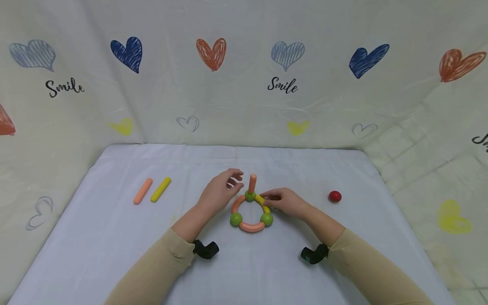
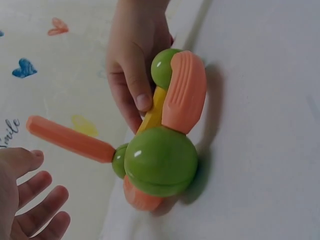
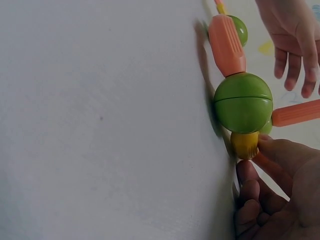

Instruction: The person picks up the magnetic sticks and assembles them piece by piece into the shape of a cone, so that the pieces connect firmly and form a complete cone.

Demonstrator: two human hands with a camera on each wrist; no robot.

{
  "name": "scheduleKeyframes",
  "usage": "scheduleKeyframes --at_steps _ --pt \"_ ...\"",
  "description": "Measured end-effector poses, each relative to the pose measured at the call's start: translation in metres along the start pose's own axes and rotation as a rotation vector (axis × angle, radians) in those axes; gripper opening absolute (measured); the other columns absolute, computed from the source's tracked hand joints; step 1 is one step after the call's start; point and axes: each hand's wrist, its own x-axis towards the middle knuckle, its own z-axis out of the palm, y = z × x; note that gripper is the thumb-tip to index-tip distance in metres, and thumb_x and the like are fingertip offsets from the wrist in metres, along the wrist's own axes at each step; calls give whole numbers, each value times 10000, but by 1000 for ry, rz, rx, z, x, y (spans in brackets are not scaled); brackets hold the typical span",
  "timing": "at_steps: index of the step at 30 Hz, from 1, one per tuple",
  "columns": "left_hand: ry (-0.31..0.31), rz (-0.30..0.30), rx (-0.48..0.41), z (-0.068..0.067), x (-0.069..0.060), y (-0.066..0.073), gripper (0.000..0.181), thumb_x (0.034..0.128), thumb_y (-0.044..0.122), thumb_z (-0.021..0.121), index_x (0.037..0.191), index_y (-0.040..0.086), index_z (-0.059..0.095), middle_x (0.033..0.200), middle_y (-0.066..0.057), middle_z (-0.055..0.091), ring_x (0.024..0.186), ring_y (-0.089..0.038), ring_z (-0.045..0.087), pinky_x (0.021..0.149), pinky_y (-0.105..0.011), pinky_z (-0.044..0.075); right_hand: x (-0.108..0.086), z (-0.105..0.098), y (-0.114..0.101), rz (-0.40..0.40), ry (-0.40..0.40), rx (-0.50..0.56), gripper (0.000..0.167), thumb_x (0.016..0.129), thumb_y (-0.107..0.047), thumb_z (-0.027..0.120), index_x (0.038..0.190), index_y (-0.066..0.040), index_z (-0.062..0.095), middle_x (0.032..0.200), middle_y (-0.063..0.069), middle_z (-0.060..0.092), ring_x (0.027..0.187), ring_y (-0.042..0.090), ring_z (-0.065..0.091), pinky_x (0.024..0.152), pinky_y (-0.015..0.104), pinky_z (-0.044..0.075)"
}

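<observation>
A pale backdrop [image 1: 244,97] printed with hearts and the word "Smile" rises behind the white cloth [image 1: 244,271] that covers your table. In the middle of the cloth lies the ring [image 1: 251,227], made of three green balls joined by three curved pieces. You have one ball [image 1: 250,195] at the far side, one [image 1: 236,219] near left and one [image 1: 267,219] near right. The left curve [image 1: 237,204] and the near one are orange; the right curve [image 1: 261,201] is yellow. An orange rod [image 1: 252,184] stands up from the far ball.

Your right hand [image 1: 285,200] pinches the yellow curve between thumb and fingers. Your left hand [image 1: 222,187] is beside the upright rod, just apart from it, fingers spread and loosely bent, holding nothing.

Well off to your left, a second orange rod [image 1: 142,191] and a yellow rod [image 1: 160,189] lie side by side, slanted and apart. A red ball [image 1: 335,196] rests to the right of your right hand. You wear a black camera at your left wrist [image 1: 206,250] and another at your right [image 1: 314,255].
</observation>
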Motion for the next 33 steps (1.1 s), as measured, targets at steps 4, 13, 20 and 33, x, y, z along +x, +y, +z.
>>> scheduleKeyframes --at_steps 4,13,20,33 --pt "33 -8 9 -12 -4 -11 355 951 240 691 1291 196 597 1123 34 662 981 -116 628 861 -341 523 0 -1 -1 8 -2 2 339 951 -270 681 1265 -144 694 971 -6 652 880 176 546 766 306 481" --pt "64 -107 70 -54 -22 -47 370 958 267 679 1312 213 583 1134 52 638 1003 -173 615 885 -389 523 1 -1 1 9 -4 6 345 949 -279 683 1267 -146 693 971 -7 652 883 179 547 768 307 481" --pt "121 -145 84 -96 -46 -80 404 972 242 659 1352 144 563 1163 -20 644 1037 -227 624 897 -431 508 2 -1 3 2 -4 0 330 947 -270 687 1254 -149 701 951 -7 646 877 178 543 759 305 475" --pt "120 -249 257 -143 -68 -100 407 997 251 611 1378 123 550 1254 -105 617 1096 -332 596 876 -503 477 2 0 1 3 2 3 352 942 -275 693 1265 -135 694 946 -4 637 870 179 534 747 308 469"
